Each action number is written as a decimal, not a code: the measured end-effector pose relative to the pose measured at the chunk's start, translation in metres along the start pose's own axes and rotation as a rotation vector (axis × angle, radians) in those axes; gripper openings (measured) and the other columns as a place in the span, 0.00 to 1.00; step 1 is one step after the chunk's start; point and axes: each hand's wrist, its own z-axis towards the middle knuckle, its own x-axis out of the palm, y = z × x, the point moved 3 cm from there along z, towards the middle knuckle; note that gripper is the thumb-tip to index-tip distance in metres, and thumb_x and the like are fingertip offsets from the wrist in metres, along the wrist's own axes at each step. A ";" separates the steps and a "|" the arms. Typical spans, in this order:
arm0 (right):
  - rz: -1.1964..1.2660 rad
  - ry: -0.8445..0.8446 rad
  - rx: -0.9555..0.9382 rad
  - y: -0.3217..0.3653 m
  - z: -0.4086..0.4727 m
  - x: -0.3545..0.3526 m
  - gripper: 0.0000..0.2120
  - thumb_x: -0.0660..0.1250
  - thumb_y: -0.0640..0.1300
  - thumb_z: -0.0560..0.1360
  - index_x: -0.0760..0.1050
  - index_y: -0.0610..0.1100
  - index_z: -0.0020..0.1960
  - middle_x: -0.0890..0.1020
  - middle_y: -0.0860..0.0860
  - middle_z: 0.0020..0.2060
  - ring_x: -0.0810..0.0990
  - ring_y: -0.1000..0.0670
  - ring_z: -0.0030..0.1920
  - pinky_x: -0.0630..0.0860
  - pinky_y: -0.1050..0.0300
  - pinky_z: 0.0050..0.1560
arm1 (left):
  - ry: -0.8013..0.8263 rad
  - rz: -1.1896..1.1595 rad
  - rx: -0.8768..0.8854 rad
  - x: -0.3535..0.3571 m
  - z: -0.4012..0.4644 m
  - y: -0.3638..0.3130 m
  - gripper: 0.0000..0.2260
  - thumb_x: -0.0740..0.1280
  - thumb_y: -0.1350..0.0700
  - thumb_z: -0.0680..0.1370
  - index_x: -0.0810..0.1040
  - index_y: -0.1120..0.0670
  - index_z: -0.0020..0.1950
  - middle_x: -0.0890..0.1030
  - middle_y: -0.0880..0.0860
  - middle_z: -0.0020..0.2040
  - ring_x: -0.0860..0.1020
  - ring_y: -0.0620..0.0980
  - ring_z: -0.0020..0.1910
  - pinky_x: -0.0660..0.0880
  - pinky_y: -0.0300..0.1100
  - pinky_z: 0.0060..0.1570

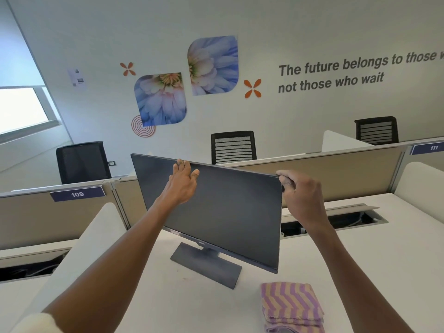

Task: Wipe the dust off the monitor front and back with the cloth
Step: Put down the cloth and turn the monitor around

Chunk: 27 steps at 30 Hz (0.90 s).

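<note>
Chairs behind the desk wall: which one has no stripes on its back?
The left chair, behind the 109 sign. Its back is plain black mesh; the other two show pale stripes.

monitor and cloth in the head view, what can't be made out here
- Back of the monitor: faces away, hidden by its own screen.
- Dust on the screen: too fine to tell.
- Left hand fingertips: curl over the top edge, out of sight.
- Right hand fingertips: hidden behind the monitor's corner.
- Cloth: lower end cut off by the bottom edge.
</note>
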 end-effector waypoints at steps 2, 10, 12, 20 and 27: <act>0.023 0.011 0.005 0.003 -0.004 -0.003 0.09 0.66 0.37 0.78 0.83 0.41 0.56 0.86 0.47 0.47 0.83 0.50 0.45 0.72 0.66 0.46 | -0.001 -0.012 0.001 0.002 0.001 0.001 0.28 0.49 0.47 0.85 0.45 0.59 0.80 0.41 0.57 0.80 0.41 0.56 0.79 0.49 0.57 0.77; 0.130 0.050 -0.010 0.016 -0.020 -0.011 0.09 0.70 0.39 0.76 0.84 0.42 0.56 0.87 0.49 0.47 0.85 0.53 0.43 0.76 0.68 0.45 | -0.016 -0.026 0.005 0.003 0.007 0.007 0.26 0.48 0.48 0.85 0.46 0.56 0.81 0.43 0.54 0.81 0.42 0.57 0.79 0.49 0.56 0.76; 0.136 0.055 -0.031 0.024 -0.025 -0.013 0.09 0.71 0.39 0.76 0.84 0.42 0.55 0.87 0.50 0.47 0.83 0.56 0.44 0.74 0.73 0.47 | -0.022 -0.026 0.006 0.002 0.008 0.007 0.26 0.48 0.48 0.85 0.46 0.56 0.81 0.44 0.54 0.81 0.43 0.57 0.79 0.48 0.54 0.76; 0.161 0.057 -0.035 0.056 -0.050 -0.018 0.10 0.72 0.41 0.75 0.84 0.43 0.56 0.87 0.51 0.46 0.85 0.54 0.43 0.80 0.61 0.46 | -0.032 -0.039 0.023 0.001 0.010 0.008 0.25 0.47 0.48 0.86 0.49 0.56 0.81 0.48 0.54 0.81 0.47 0.58 0.79 0.48 0.53 0.76; 0.285 0.079 0.042 0.078 -0.071 -0.010 0.11 0.74 0.39 0.73 0.84 0.44 0.55 0.87 0.54 0.43 0.85 0.57 0.39 0.81 0.57 0.44 | -0.020 -0.050 0.039 -0.004 0.010 0.011 0.25 0.47 0.47 0.85 0.51 0.56 0.81 0.51 0.55 0.81 0.50 0.58 0.79 0.51 0.58 0.76</act>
